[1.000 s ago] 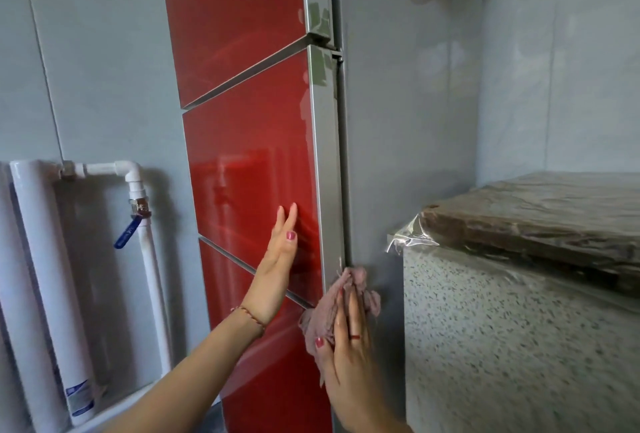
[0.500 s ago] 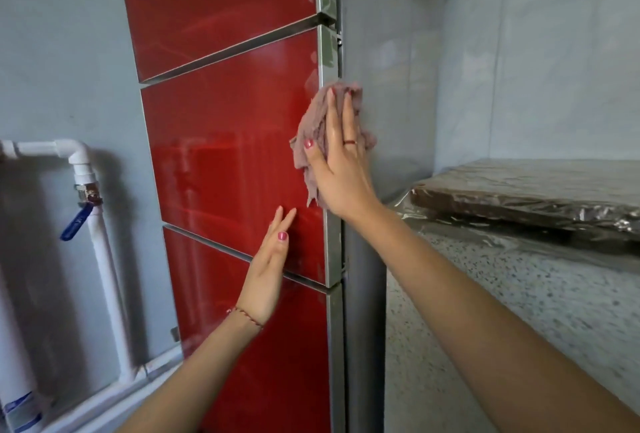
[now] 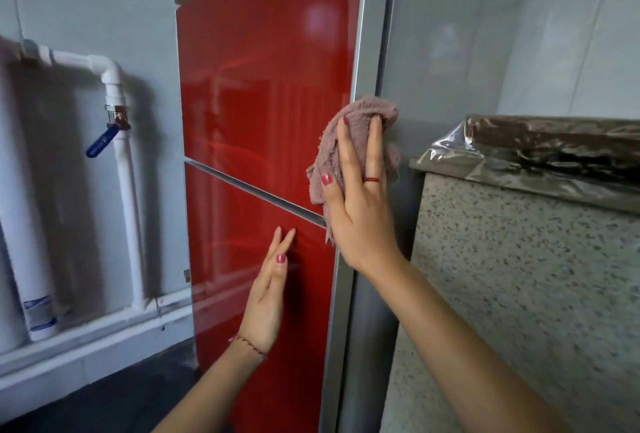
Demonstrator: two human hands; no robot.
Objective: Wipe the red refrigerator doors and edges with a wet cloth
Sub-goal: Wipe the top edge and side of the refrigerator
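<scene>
the red refrigerator door (image 3: pixel 263 93) fills the centre of the frame, with its grey metal edge (image 3: pixel 367 51) running down just right of centre. the cloth (image 3: pixel 341 141), a pinkish-brown crumpled rag, is pressed against that edge at mid-frame by the right hand (image 3: pixel 360 197); the fingers are laid nearly straight over the cloth, slightly spread, and the cloth is pushed flat rather than pinched. the left hand (image 3: pixel 266 297) is laid flat on the lower red panel (image 3: pixel 256 294) in the lower centre, fingers straight and close together, holding nothing; it appears to be used to brace the door.

the step in hand is judged to be the wiping of the right-hand edge strip. it would be done well if the cloth were kept wrapped over the corner, so that both the front rim and the grey side face (image 3: pixel 433 51) are covered in one pass. even pressure should be kept through the palm, and strokes are best run along the length of the strip. the slanted silver seam (image 3: pixel 249 190) between the panels, just left of the cloth, is likely to trap grime and deserves a fingertip pushed through the cloth. the door should be steadied so it is not nudged open. the plastic-wrapped counter (image 3: pixel 540 162) at right stands near, so the elbow has little room.
</scene>
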